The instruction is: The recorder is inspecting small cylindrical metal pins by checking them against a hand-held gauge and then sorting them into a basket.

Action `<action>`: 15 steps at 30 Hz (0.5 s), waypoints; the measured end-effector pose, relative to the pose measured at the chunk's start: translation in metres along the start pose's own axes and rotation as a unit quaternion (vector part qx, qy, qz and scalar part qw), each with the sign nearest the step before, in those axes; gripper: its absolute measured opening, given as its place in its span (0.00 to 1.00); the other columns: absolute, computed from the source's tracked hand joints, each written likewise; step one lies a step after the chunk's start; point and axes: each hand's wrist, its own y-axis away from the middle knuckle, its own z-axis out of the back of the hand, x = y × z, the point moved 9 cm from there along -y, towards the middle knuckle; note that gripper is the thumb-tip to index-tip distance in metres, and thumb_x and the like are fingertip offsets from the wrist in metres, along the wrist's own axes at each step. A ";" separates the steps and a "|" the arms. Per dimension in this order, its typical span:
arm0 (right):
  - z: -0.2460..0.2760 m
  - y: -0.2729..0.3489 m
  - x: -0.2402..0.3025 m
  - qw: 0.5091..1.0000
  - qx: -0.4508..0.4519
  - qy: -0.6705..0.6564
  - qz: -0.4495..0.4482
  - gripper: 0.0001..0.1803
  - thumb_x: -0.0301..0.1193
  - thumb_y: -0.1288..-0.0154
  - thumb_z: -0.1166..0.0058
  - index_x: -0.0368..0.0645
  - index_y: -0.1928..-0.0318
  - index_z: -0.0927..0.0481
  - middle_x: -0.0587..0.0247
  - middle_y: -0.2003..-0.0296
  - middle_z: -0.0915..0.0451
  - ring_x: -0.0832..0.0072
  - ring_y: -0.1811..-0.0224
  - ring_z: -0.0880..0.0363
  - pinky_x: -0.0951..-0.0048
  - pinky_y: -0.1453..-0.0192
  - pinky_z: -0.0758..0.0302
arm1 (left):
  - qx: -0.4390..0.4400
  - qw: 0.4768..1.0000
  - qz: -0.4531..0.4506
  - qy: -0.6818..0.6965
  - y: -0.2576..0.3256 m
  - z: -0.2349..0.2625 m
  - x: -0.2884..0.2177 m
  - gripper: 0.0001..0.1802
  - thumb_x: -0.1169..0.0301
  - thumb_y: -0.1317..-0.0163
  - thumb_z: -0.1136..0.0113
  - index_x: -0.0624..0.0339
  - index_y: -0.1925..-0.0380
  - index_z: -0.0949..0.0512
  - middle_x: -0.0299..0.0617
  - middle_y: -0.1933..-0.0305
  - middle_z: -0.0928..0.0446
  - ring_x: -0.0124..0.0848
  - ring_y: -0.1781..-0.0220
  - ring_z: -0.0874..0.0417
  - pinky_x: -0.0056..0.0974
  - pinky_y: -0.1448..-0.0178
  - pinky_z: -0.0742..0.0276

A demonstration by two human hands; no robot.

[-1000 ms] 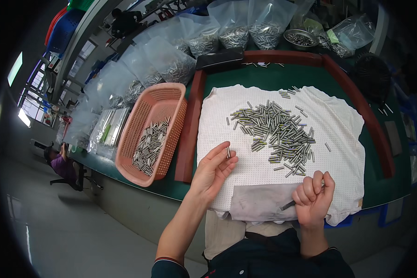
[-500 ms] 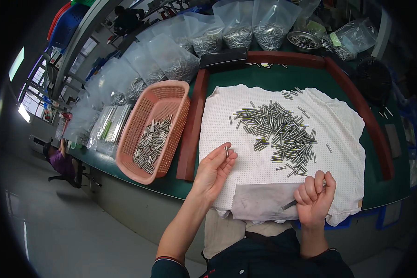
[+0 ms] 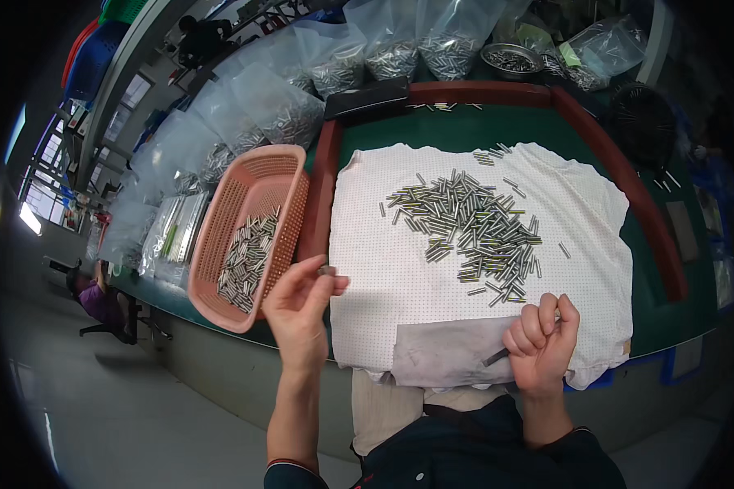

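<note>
My left hand (image 3: 302, 303) is beside the pink basket's right side, over the red wooden rail. Its thumb and fingers are pinched on a small metal pin (image 3: 326, 270), mostly hidden. My right hand (image 3: 540, 342) is in a fist above the grey folded cloth (image 3: 448, 352), gripping a slim dark bar (image 3: 495, 357) whose flat end juts out to the left. A large heap of metal pins (image 3: 473, 224) lies on the white dotted cloth (image 3: 367, 285). More loose pins (image 3: 249, 253) fill the lower part of the pink basket (image 3: 205, 281).
A red wooden rail (image 3: 324, 163) frames the green tabletop (image 3: 375, 129). Behind it stand plastic bags of pins (image 3: 448, 55) and a metal bowl (image 3: 511, 60). A black case (image 3: 367, 99) rests on the rail's corner. At far left, a person (image 3: 102, 300) sits on a chair.
My left hand has moved left from the white cloth to the basket's side, still pinching the pin. My right hand keeps its fist round the dark bar. The whole view has shifted slightly.
</note>
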 end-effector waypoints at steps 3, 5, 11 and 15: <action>-0.005 -0.001 -0.006 1.000 0.009 -0.003 -0.012 0.21 0.41 0.33 0.76 0.49 0.84 0.44 0.73 0.92 0.49 0.83 0.91 0.57 0.80 0.86 0.54 | -0.086 0.795 -0.348 -0.490 0.018 0.016 -0.100 0.10 0.85 0.47 0.49 0.70 0.64 0.25 0.45 0.69 0.25 0.26 0.69 0.23 0.32 0.63 0.25; -0.002 0.000 -0.002 1.000 0.004 0.000 -0.007 0.21 0.41 0.34 0.76 0.49 0.84 0.44 0.73 0.92 0.49 0.83 0.91 0.57 0.79 0.85 0.53 | -0.133 0.785 -0.310 -0.519 0.005 0.045 -0.103 0.12 0.84 0.47 0.50 0.69 0.62 0.25 0.46 0.68 0.24 0.33 0.70 0.23 0.39 0.52 0.31; -0.004 0.000 -0.004 1.000 0.010 -0.003 -0.012 0.21 0.41 0.34 0.76 0.49 0.84 0.44 0.73 0.92 0.48 0.83 0.91 0.56 0.79 0.85 0.53 | -0.170 0.732 -0.277 -0.598 0.003 0.052 -0.112 0.13 0.78 0.49 0.45 0.63 0.61 0.25 0.43 0.57 0.29 0.39 0.51 0.32 0.40 0.47 0.38; -0.002 0.001 0.000 1.000 0.011 -0.006 -0.010 0.21 0.41 0.34 0.75 0.49 0.84 0.44 0.73 0.92 0.48 0.83 0.91 0.56 0.79 0.85 0.54 | 0.070 0.824 -0.263 -0.497 0.009 -0.053 -0.065 0.06 0.80 0.57 0.41 0.61 0.76 0.24 0.39 0.73 0.29 0.35 0.66 0.30 0.36 0.60 0.37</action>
